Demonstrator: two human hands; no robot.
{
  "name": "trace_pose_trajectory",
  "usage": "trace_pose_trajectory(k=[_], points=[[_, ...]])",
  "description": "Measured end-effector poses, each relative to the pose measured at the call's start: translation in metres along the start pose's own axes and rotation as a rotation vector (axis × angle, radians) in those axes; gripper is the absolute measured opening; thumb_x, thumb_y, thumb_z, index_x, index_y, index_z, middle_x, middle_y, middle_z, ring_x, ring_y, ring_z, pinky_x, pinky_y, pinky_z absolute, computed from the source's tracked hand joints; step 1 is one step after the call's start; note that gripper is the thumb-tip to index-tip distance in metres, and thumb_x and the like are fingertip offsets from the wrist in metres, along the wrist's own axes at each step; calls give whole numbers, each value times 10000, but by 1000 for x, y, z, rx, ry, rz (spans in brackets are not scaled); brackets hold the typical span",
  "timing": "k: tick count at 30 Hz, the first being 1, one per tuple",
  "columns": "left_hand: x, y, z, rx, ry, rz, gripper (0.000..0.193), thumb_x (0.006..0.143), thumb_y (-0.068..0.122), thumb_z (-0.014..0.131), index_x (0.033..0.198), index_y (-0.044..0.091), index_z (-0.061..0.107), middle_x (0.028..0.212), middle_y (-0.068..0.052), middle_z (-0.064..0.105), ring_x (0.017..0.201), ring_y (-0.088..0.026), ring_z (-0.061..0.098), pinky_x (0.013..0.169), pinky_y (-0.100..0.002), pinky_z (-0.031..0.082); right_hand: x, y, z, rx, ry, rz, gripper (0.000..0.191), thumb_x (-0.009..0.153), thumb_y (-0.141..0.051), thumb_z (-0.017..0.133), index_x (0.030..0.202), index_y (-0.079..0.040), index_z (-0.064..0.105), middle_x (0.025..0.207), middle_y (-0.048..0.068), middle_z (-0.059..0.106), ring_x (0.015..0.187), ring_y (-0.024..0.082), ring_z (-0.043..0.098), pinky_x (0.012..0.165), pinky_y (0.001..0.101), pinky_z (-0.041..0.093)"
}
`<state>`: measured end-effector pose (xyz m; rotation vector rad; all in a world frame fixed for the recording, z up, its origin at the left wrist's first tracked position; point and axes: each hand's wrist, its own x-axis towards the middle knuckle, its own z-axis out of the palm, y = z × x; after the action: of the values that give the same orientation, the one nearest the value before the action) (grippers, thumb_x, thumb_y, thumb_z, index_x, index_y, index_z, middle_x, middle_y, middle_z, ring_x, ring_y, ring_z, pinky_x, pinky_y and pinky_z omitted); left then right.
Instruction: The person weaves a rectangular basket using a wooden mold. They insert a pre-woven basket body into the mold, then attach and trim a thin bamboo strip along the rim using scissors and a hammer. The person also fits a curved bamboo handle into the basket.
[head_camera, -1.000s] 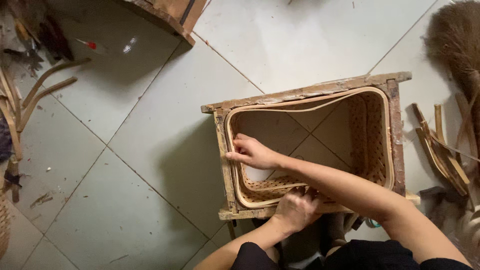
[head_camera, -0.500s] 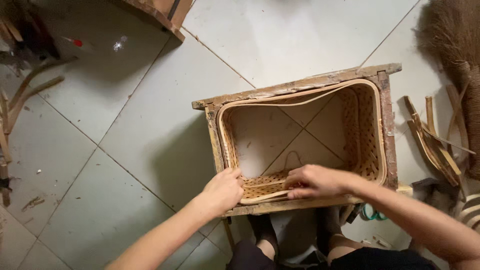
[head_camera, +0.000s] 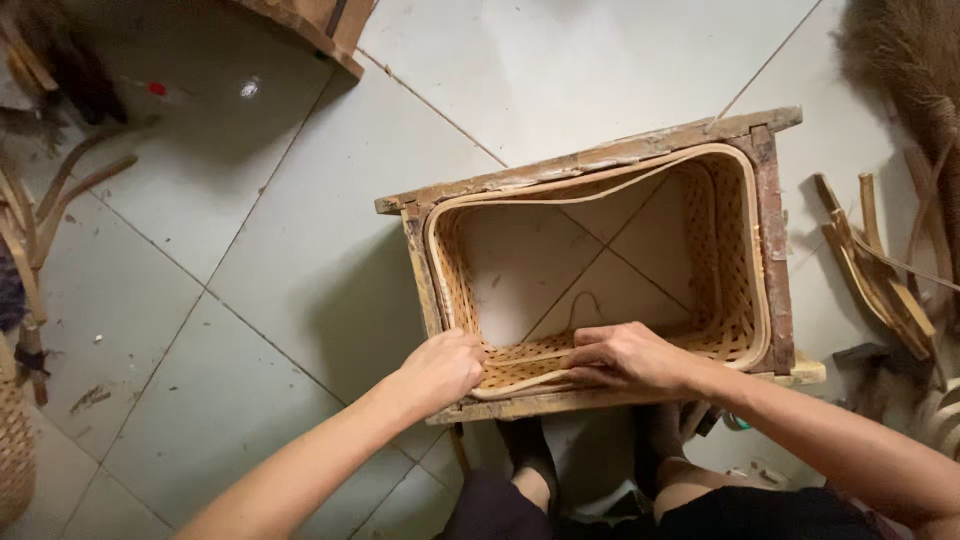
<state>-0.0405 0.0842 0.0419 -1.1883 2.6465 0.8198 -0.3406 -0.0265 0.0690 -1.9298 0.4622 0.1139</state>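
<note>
A rectangular wooden frame (head_camera: 590, 160) stands on the tiled floor with a woven bamboo basket wall (head_camera: 735, 270) fitted inside it, open at the bottom so the tiles show through. A pale bamboo rim strip (head_camera: 600, 185) runs around the top of the weave. My left hand (head_camera: 440, 370) grips the near left corner of the frame and rim. My right hand (head_camera: 625, 358) presses on the near rim strip, fingers curled over it. My feet show below the frame.
A pile of bamboo strips (head_camera: 880, 270) lies to the right, with a broom (head_camera: 915, 70) behind it. Bent bamboo pieces (head_camera: 60, 200) lie at the left edge. Another wooden frame corner (head_camera: 320, 30) sits at the top.
My left hand came out from under my right arm to the near left corner. My right hand moved from the inner left wall to the near rim.
</note>
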Motion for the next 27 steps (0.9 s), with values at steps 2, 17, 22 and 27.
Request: trace_pose_trajectory(k=[2, 17, 22, 27], points=[[4, 5, -3, 80, -83, -31, 103, 728, 165, 690, 710, 77, 741, 785, -73, 694, 895, -263, 659, 815, -414, 516, 0, 3, -1, -56, -57, 12, 282, 923, -339, 680, 997, -78, 757, 869, 130, 648, 768, 333, 660, 655, 460, 524], [80, 61, -30, -481, 503, -426, 161, 903, 272, 713, 833, 135, 758, 802, -76, 707, 767, -248, 664, 730, -448, 523, 141, 15, -27, -129, 438, -220, 222, 942, -169, 592, 1108, -121, 732, 1138, 78, 718, 1029, 284, 705, 902, 395, 584], [35, -65, -32, -587, 1137, -872, 262, 824, 80, 875, 925, 65, 634, 790, 2, 558, 664, -86, 467, 569, -236, 424, 72, 33, -80, -405, 761, -127, 203, 967, -192, 720, 1157, -124, 718, 1158, 63, 679, 1082, 255, 642, 908, 396, 535], [26, -104, -15, -1262, 1055, -766, 291, 826, 88, 865, 963, 87, 608, 766, 58, 532, 645, -37, 476, 539, -207, 416, 57, 49, -85, -583, 830, -145, 193, 908, -230, 762, 1082, -163, 715, 1176, 26, 625, 1125, 238, 572, 998, 412, 427]])
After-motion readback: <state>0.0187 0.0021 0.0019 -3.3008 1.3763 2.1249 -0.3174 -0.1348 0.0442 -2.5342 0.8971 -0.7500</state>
